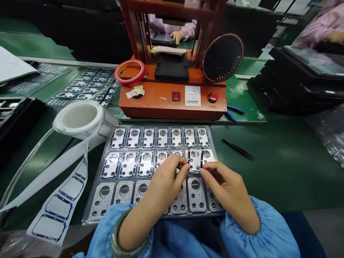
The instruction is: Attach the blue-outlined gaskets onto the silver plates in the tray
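Note:
My left hand (170,175) and my right hand (224,188) are close together over a clear plastic tray (92,195) of silvery metal plates. Between their fingertips is a thin, dark frame-shaped sticker (202,157), pinched at its lower left and lower right corners. It lies over or just above a plate in the middle row; whether it touches the plate is hard to tell. Similar blue-black frames edge the top-row plates (148,138) and those at the left of the middle row. The visible front-row plates (197,194) are bare metal. My left hand hides several plates.
A white sticker roll (80,116) trails a strip of frame stickers (59,206) at left. Behind the tray stands an orange press machine (161,104) with red tape (129,71) and a round fan (223,57). Black tweezers (238,149) lie right; blue-handled pliers (231,114) lie behind.

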A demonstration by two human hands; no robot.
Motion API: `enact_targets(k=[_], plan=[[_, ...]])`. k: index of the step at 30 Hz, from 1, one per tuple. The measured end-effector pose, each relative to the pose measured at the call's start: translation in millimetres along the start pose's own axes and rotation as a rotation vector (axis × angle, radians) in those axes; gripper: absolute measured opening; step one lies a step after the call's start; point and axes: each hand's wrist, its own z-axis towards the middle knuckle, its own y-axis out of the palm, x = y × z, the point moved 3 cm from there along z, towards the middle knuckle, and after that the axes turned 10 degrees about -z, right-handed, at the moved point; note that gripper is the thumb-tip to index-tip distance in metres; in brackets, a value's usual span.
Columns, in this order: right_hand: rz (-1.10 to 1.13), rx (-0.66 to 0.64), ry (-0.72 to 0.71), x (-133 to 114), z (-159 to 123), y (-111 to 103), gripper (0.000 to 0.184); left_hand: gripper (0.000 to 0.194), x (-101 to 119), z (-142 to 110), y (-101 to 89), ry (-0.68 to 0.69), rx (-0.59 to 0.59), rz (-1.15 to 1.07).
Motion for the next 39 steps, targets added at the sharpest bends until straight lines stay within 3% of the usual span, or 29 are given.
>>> enact_targets(k=[9, 13, 20, 25, 30, 39], plan=[[0.079, 0.197, -0.013, -11, -4, 8, 0.003, 0.004, 5, -4, -5.3, -0.036, 0.143, -0.228], [0.026, 0.25, -0.09, -10, -3, 14, 0.002, 0.006, -1, -5, -3.5, -0.073, 0.141, -0.282], [0.003, 0.339, -0.204, -18, -4, 12, 0.008, 0.001, 1, -8, -3.3, -0.017, 0.153, -0.302], [-0.017, 0.36, -0.239, -19, -3, 13, 0.01, 0.007, 4, -7, -3.1, 0.025, 0.164, -0.321], [-0.007, 0.375, -0.256, -18, -5, 14, 0.012, 0.032, 3, -7, -1.5, 0.037, 0.18, -0.474], [0.003, 0.319, -0.263, -20, -5, 16, 0.012, 0.021, 0, -8, -1.6, -0.045, 0.167, -0.419]])
